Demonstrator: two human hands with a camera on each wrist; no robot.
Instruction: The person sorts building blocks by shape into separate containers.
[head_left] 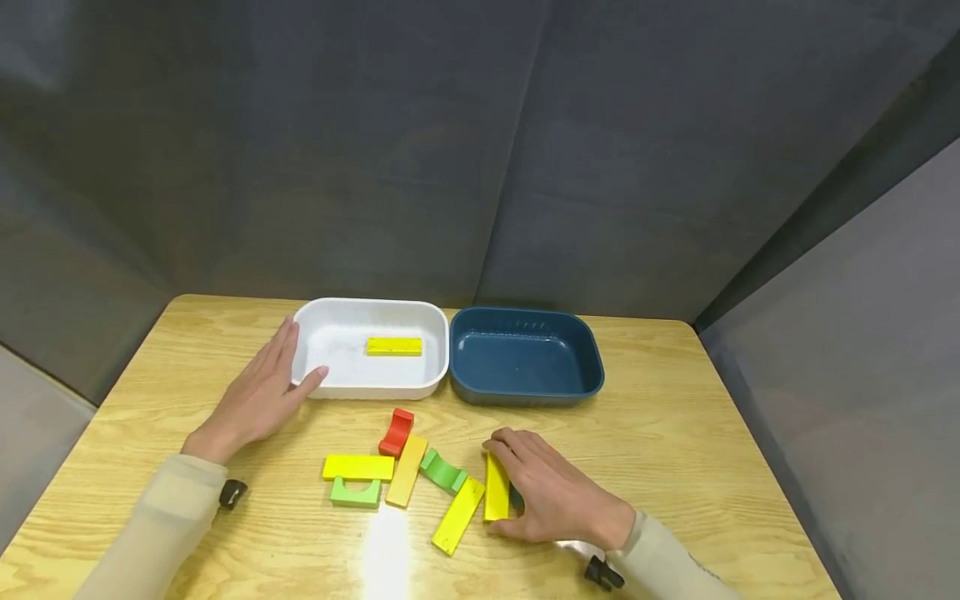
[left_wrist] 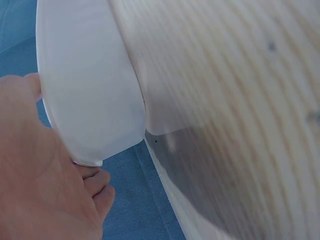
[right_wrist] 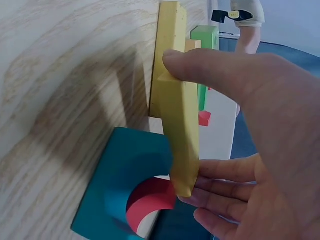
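My left hand holds the near left corner of a white plastic tray. Its thumb lies over the front rim, with the fingers along the outside of the left end. My right hand pinches a yellow rectangular block lengthwise, thumb at the near end and fingertips at the far end. Close behind that block, the right wrist view shows a teal arch block and a red curved piece. Another yellow block lies just left of the held one.
Left of the right hand lie a green arch, an orange block, a red arch, a yellow block and a light-green arch. A yellow block sits inside the white tray. Beside it stands a dark blue tray.
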